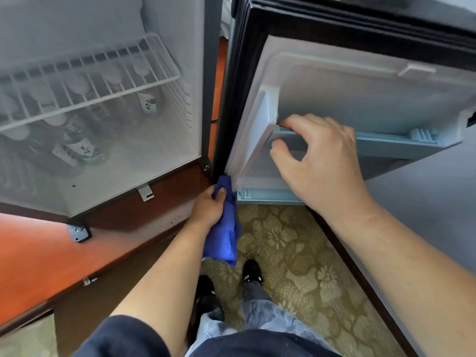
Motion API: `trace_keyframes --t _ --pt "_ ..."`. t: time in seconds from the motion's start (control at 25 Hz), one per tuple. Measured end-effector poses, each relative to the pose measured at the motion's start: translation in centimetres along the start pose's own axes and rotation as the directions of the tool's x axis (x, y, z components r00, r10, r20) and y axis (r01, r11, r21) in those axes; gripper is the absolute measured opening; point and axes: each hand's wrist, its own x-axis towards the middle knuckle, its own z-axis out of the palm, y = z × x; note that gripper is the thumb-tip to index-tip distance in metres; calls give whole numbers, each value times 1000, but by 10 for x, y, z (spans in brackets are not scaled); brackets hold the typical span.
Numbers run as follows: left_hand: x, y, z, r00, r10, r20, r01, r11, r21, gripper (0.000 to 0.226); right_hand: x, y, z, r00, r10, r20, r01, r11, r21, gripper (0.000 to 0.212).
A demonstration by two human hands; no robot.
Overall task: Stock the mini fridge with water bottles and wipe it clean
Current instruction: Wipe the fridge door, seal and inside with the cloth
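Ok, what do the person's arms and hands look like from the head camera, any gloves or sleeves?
No gloves: both the left hand and the right hand are bare, with no rings, watch or wristbands visible. The forearms are bare too. A dark navy sleeve covers the left upper arm, ending about the elbow. The right arm leaves the frame before any sleeve shows.
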Motion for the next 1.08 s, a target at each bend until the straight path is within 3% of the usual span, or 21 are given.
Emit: trace_keyframes --t 0.16,0.44,0.64,0.88,0.96,1.08 --pt "0 -5 1 997 -54 57 58 996 -72 31 0 2 1 1000 -15 -26 15 1000 -9 25" --pt "-55 57 -31 979 201 -16 -202 972 -122 24 -1 2 3 999 -27 -35 26 999 -33 26" --pt "-117 133 -53 858 499 -120 -507 861 -44 22 0 3 2 999 -36 -14 35 999 -38 30" --pt "-145 175 -62 731 646 -221 -643 760 94 26 2 1 -4 998 -61 18 62 998 -24 30" --pt "-143 172 -59 731 640 -236 -638 764 99 27 2 1 -4 998 -57 23 57 998 -25 30" --pt "-133 154 -52 817 535 -214 -541 840 35 28 1 2 -4 998 -62 18 62 998 -27 30"
